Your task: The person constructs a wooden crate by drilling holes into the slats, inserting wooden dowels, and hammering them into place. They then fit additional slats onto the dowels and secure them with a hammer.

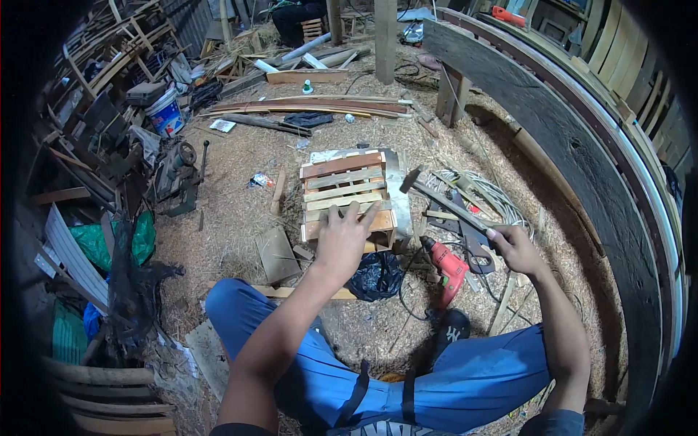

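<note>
A small slatted wooden crate (343, 175) stands in front of me, slats facing up, on a flat sheet of metal (398, 185). My left hand (345, 237) rests on the near end of the crate, its fingers spread over the nearest slats. Whether a small nail is under the fingertips cannot be made out. My right hand (518, 251) is closed around the end of a hammer (452, 208). The hammer's head is raised beside the crate's right side, apart from it.
A red power drill (448, 272) lies by my foot, near a black plastic bag (376, 276). A handsaw (472, 243) and coiled cable (494, 196) are on the right. Long wood strips (313, 107) lie beyond the crate. A heavy beam (567, 138) borders the right. Far off, a person (294, 22) sits.
</note>
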The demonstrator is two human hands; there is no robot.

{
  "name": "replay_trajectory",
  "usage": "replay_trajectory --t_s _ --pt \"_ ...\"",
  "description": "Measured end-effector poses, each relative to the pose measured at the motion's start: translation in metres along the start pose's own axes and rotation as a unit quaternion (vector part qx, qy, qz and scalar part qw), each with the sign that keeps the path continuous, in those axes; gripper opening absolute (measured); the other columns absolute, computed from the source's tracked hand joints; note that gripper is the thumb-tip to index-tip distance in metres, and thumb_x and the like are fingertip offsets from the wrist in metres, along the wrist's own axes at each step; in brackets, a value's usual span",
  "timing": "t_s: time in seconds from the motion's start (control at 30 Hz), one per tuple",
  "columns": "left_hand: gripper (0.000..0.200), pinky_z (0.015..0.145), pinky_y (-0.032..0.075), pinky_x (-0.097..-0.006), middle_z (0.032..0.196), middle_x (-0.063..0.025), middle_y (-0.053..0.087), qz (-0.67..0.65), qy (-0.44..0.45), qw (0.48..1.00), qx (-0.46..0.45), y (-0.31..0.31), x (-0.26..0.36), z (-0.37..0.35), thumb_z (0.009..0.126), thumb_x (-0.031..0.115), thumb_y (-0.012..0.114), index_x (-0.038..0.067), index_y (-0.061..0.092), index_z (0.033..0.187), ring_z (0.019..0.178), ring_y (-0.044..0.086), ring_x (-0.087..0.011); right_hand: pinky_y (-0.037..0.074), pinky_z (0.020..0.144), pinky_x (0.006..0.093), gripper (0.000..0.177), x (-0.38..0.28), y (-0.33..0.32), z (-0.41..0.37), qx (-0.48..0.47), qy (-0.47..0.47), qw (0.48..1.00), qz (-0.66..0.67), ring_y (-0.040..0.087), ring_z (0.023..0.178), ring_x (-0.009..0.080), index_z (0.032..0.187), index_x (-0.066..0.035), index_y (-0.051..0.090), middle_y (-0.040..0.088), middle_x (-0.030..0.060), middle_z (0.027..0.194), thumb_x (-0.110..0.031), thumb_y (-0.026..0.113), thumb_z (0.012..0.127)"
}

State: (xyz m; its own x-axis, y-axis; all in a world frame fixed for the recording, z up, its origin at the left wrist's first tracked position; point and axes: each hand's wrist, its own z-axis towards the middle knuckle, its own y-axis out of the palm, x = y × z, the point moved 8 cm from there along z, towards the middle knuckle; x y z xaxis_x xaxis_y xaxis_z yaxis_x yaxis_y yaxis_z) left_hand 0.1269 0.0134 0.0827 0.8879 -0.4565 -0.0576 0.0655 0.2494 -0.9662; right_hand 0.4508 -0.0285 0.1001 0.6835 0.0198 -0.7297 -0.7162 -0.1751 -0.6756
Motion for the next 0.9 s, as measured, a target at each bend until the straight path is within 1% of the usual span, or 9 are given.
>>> replay_trajectory --t_s 0.07,0.33,0.4,0.43,0.5,0.53,0.6,0.67,0.9 --pt "0.064 0.092 0.055 -0.0462 0.126 -0.0113 0.058 0.005 -0.001 1.000 -0.007 -0.001 0.000 0.001 0.090 0.019 0.073 0.025 0.053 0.151 0.107 0.057 -0.0378 0.046 0.068 0.0366 0.042 -0.018 0.004 0.001 -0.016 -0.043 0.999 0.007 0.053 0.070 0.0162 0.083 0.005 0.058 0.055 0.0061 0.071 -0.028 0.055 0.108" --pt "0.065 0.090 0.055 -0.0469 0.123 -0.0115 0.058 0.013 0.007 1.000 -0.013 -0.006 0.003 0.003 0.091 0.019 0.072 0.026 0.052 0.152 0.104 0.057 -0.0373 0.046 0.068 0.0406 0.039 -0.030 0.007 0.005 -0.008 -0.043 0.998 -0.040 0.057 0.069 0.0213 0.087 0.006 0.063 0.059 0.0139 0.072 -0.027 0.057 0.107" --pt "0.065 0.090 0.055 -0.0469 0.122 -0.0114 0.058 0.012 0.008 1.000 -0.012 -0.006 0.003 0.003 0.091 0.020 0.072 0.027 0.052 0.152 0.103 0.057 -0.0372 0.047 0.068 0.0432 0.037 -0.027 0.009 0.008 -0.011 -0.028 0.998 -0.049 0.059 0.069 0.0263 0.091 0.007 0.065 0.062 0.0182 0.073 -0.026 0.058 0.106" --pt "0.065 0.090 0.055 -0.0467 0.123 -0.0114 0.058 0.012 0.008 1.000 -0.015 -0.006 0.003 0.002 0.091 0.020 0.072 0.027 0.052 0.152 0.104 0.058 -0.0373 0.047 0.068 0.0432 0.037 -0.026 0.011 0.009 -0.012 -0.028 0.998 -0.049 0.059 0.069 0.0263 0.091 0.007 0.065 0.062 0.0182 0.073 -0.026 0.058 0.106" --pt "0.065 0.090 0.055 -0.0466 0.124 -0.0113 0.059 0.011 0.007 1.000 -0.018 -0.006 0.003 0.002 0.091 0.020 0.072 0.027 0.052 0.152 0.104 0.058 -0.0373 0.047 0.070 0.0464 0.036 -0.028 0.012 0.011 -0.001 -0.063 0.995 -0.071 0.062 0.071 0.0351 0.091 0.007 0.066 0.062 0.0227 0.076 -0.025 0.059 0.105" --pt "0.065 0.091 0.055 -0.0465 0.124 -0.0111 0.059 0.006 0.005 1.000 -0.017 -0.006 0.003 0.002 0.090 0.020 0.073 0.026 0.053 0.151 0.105 0.058 -0.0374 0.047 0.070 0.0464 0.036 -0.031 0.012 0.011 -0.002 -0.064 0.995 -0.071 0.062 0.071 0.0351 0.091 0.007 0.066 0.062 0.0227 0.076 -0.025 0.059 0.105" --pt "0.064 0.091 0.055 -0.0465 0.125 -0.0110 0.060 0.001 0.002 1.000 -0.016 -0.005 0.001 0.001 0.090 0.020 0.073 0.026 0.054 0.151 0.107 0.058 -0.0375 0.048 0.072 0.0490 0.034 -0.041 0.013 0.010 -0.012 -0.075 0.991 -0.110 0.062 0.074 0.0424 0.091 0.005 0.066 0.062 0.0258 0.078 -0.025 0.058 0.105" --pt "0.061 0.092 0.056 -0.0465 0.127 -0.0100 0.060 0.001 0.005 1.000 0.001 -0.004 -0.001 0.001 0.089 0.021 0.074 0.024 0.057 0.148 0.109 0.058 -0.0371 0.047 0.072 0.0495 0.034 -0.042 0.014 0.011 -0.008 -0.071 0.990 -0.122 0.062 0.075 0.0433 0.091 0.005 0.066 0.062 0.0259 0.078 -0.025 0.058 0.105" --pt "0.057 0.089 0.058 -0.0448 0.126 -0.0077 0.061 -0.012 -0.021 1.000 -0.007 -0.001 -0.004 0.001 0.088 0.021 0.075 0.023 0.062 0.144 0.111 0.059 -0.0362 0.047 0.071 0.0505 0.036 -0.044 0.012 0.011 -0.006 -0.042 0.990 -0.136 0.061 0.073 0.0436 0.090 0.004 0.064 0.061 0.0259 0.077 -0.027 0.057 0.106"
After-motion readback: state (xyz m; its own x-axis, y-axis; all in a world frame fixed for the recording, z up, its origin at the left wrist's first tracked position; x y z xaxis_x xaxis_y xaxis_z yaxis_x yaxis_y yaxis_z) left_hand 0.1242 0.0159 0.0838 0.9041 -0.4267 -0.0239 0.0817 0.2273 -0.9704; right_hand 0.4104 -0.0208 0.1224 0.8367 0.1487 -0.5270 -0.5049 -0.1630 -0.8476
